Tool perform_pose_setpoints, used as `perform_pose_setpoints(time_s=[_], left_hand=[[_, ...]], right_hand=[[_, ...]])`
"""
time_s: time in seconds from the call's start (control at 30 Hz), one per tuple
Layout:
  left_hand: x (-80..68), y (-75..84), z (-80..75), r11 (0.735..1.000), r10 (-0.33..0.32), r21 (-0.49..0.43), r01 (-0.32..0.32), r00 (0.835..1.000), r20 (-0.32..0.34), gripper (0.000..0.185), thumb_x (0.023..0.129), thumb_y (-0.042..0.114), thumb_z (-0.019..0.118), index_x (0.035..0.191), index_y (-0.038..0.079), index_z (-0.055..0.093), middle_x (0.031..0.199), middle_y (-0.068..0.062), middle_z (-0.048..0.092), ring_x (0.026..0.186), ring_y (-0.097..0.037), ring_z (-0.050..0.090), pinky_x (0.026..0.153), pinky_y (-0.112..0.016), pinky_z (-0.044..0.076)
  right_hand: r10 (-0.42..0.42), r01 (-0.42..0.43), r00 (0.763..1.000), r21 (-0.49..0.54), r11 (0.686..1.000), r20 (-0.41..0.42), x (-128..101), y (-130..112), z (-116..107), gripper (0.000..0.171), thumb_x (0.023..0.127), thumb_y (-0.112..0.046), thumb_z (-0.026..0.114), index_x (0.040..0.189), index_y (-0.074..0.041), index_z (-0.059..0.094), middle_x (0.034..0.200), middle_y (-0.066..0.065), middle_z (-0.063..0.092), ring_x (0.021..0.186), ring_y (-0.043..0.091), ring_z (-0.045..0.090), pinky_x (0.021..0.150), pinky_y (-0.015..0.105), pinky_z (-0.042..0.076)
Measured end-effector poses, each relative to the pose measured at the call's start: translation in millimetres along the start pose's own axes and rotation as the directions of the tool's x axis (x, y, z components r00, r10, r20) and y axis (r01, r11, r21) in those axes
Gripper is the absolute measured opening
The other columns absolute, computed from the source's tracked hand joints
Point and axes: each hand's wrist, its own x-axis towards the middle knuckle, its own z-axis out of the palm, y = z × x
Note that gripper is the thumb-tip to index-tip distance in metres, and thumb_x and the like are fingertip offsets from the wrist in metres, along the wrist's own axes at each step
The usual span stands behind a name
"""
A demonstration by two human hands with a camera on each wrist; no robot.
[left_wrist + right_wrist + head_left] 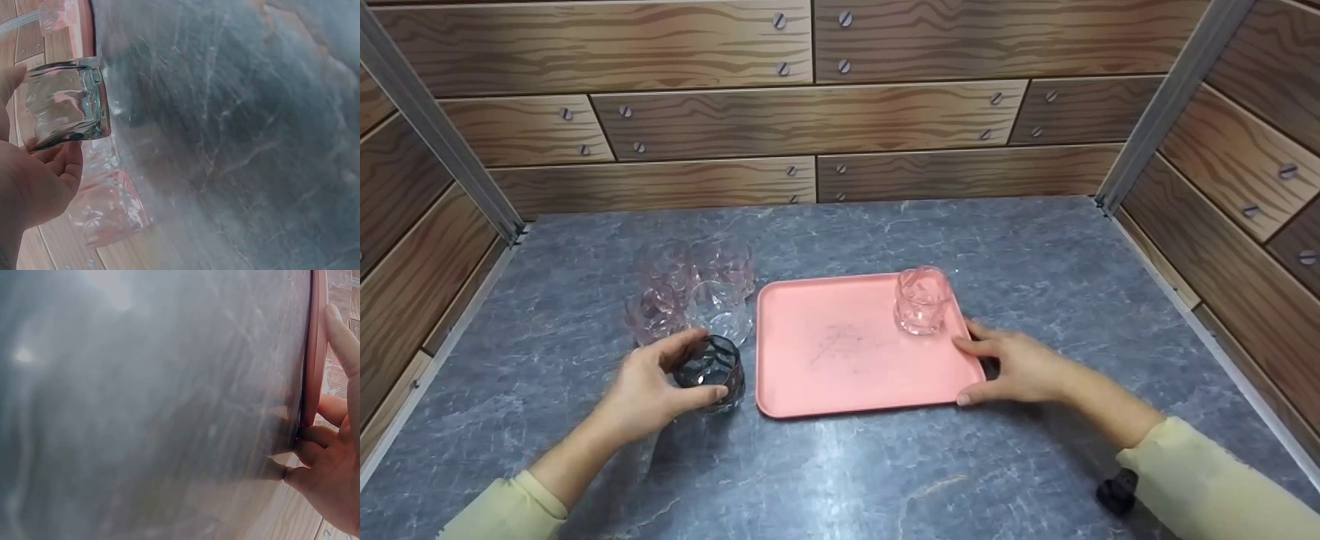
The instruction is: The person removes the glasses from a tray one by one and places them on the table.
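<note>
Just beyond the left hand, a cluster of clear and pink glasses waits on the grey marbled bench; its fingers wrap the dark glass, standing beside the pink tray. One pink glass already stands on the tray, just past the right hand, whose fingers pinch the tray's near right edge. By my reading, one glass is loaded and about five remain. Wood-patterned panels wall the bench on three sides.
</note>
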Motion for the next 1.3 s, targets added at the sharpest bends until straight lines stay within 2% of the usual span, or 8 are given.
perform_pose_setpoints(time_s=[0.2,0.4,0.97,1.3], left_hand=[[2.6,-1.4,3.6,1.0,0.004,-0.001,-0.004,1.0,0.003,0.081,0.076,0.02,0.097,0.145,-0.004,0.06,0.134,-0.016,0.07,0.124,-0.032,0.066,0.11,-0.051,0.05],[3.0,-1.3,4.1,1.0,0.022,0.009,-0.022,1.0,0.0,0.081,0.076,0.019,0.097,0.145,-0.003,0.06,0.133,-0.015,0.071,0.123,-0.031,0.067,0.109,-0.05,0.051],[2.9,-6.2,4.0,0.997,-0.009,-0.071,0.01,1.0,0.008,0.08,0.079,0.012,0.095,0.147,-0.006,0.057,0.138,-0.019,0.068,0.132,-0.033,0.062,0.115,-0.046,0.045],[4.1,-6.6,2.5,0.999,0.008,-0.04,-0.007,1.0,0.028,0.08,0.081,0.016,0.094,0.148,-0.006,0.056,0.14,-0.021,0.066,0.133,-0.035,0.061,0.115,-0.05,0.045]], right_hand=[[0.009,-0.009,1.0,-0.004,1.0,0.002,-0.3,-0.7,0.4,0.104,0.079,-0.074,0.08,0.156,-0.009,0.054,0.166,0.027,0.034,0.145,0.057,0.038,0.116,0.07,0.035],[-0.02,0.019,1.0,-0.015,1.0,-0.015,0.3,-1.3,1.3,0.102,0.08,-0.071,0.082,0.154,-0.008,0.055,0.165,0.027,0.036,0.144,0.054,0.042,0.115,0.068,0.038],[-0.021,0.02,1.0,-0.012,1.0,-0.011,1.0,-0.2,1.6,0.102,0.08,-0.072,0.081,0.155,-0.008,0.054,0.166,0.026,0.035,0.144,0.055,0.041,0.116,0.068,0.037],[-0.019,0.019,1.0,-0.017,1.0,-0.007,-1.3,-2.1,-0.6,0.1,0.081,-0.069,0.082,0.155,-0.008,0.054,0.165,0.028,0.035,0.144,0.057,0.041,0.115,0.07,0.037]])
